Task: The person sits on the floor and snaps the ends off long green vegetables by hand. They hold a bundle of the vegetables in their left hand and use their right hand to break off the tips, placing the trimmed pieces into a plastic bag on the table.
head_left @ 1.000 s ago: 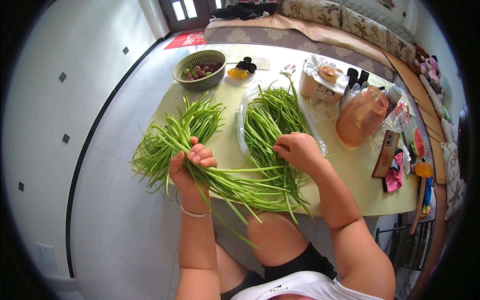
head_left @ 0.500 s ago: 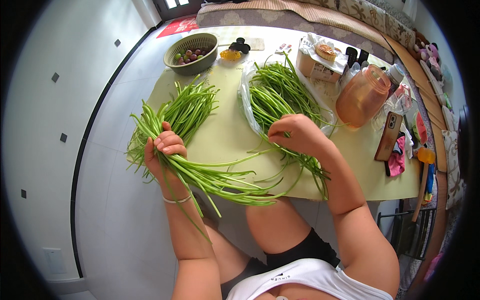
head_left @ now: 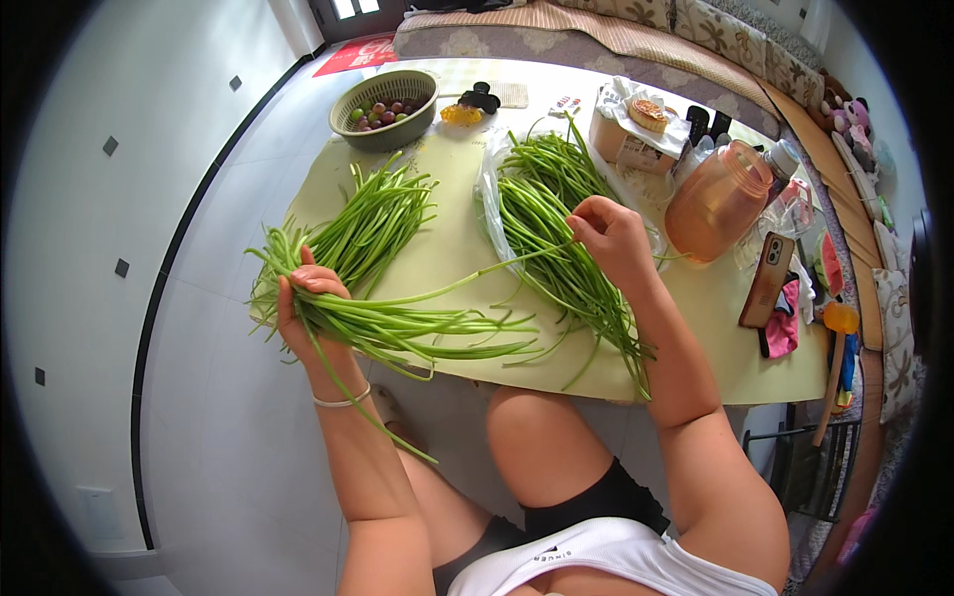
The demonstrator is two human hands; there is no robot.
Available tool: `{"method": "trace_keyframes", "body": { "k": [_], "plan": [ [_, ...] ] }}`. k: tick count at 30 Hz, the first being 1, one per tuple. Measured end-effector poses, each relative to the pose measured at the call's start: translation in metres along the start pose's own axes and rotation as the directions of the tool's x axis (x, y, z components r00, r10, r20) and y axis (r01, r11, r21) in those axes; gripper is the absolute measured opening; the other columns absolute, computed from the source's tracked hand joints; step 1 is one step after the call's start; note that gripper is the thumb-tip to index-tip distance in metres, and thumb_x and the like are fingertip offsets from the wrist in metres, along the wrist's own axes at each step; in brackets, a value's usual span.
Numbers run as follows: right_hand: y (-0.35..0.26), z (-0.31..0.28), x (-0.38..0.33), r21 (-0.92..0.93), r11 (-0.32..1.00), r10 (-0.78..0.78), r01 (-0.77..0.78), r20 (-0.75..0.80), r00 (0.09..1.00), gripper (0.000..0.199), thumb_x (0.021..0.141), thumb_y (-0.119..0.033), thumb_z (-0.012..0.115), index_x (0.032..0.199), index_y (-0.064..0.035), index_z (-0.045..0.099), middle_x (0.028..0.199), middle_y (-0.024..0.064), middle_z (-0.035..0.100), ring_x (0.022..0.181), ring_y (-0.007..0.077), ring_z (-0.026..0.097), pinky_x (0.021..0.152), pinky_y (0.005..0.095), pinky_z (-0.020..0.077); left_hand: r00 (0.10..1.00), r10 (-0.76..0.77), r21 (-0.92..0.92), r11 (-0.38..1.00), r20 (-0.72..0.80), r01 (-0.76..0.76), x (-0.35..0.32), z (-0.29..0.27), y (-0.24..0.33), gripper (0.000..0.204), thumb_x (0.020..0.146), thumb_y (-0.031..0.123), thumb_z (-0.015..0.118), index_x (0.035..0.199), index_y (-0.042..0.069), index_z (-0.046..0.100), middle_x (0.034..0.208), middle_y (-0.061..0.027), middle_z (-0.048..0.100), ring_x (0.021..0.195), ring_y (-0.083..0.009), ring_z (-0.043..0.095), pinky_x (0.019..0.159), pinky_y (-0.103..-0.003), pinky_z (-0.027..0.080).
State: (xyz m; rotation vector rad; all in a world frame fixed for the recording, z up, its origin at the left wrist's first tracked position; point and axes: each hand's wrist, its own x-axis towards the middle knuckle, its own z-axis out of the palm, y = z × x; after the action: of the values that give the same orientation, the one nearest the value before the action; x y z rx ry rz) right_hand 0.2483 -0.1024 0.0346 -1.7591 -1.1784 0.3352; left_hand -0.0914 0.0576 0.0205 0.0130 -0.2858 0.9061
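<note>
Left hand grips stalk bundle, right hand pinches stalk

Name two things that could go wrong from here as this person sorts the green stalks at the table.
1. The bundle of stalks in the left hand juts past the table edge; loose ones might slip to the floor.
2. The right hand works close to the orange jug and phone; a wide pull could knock them.
</note>
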Motion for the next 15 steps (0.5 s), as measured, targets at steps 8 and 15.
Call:
{"method": "trace_keyframes", "body": {
  "k": [8, 15],
  "plan": [
    [0.006, 0.009, 0.000, -0.562, 0.827, 0.075, -0.001, 0.109, 0.991, 0.027, 0.079, -0.029, 0.070, 0.086, -0.0050, 0.062, 0.088, 0.0120, 0.065, 0.082, 0.0319, 0.062, 0.071, 0.0420, 0.0489, 0.956, -0.179, 0.136, 0.967, -0.232, 0.214, 0.007, -0.015, -0.051, 0.043, 0.089, 0.011, 0.066, 0.125, -0.005, 0.050, 0.090, -0.0071, 0.062, 0.088, -0.0170, 0.059, 0.080, -0.031, 0.053],
    [-0.004, 0.007, -0.003, -0.128, 0.986, 0.083, -0.103, -0.148, 0.986, 0.021, 0.080, -0.023, 0.068, 0.084, -0.0034, 0.061, 0.074, 0.0107, 0.063, 0.070, 0.0266, 0.060, 0.065, 0.0381, 0.0473, 0.895, -0.157, 0.282, 0.914, -0.418, 0.292, 0.008, -0.035, -0.102, 0.016, 0.084, 0.008, 0.068, 0.097, 0.001, 0.063, 0.083, -0.0095, 0.066, 0.080, -0.0226, 0.063, 0.081, -0.041, 0.054]
  ]
}}
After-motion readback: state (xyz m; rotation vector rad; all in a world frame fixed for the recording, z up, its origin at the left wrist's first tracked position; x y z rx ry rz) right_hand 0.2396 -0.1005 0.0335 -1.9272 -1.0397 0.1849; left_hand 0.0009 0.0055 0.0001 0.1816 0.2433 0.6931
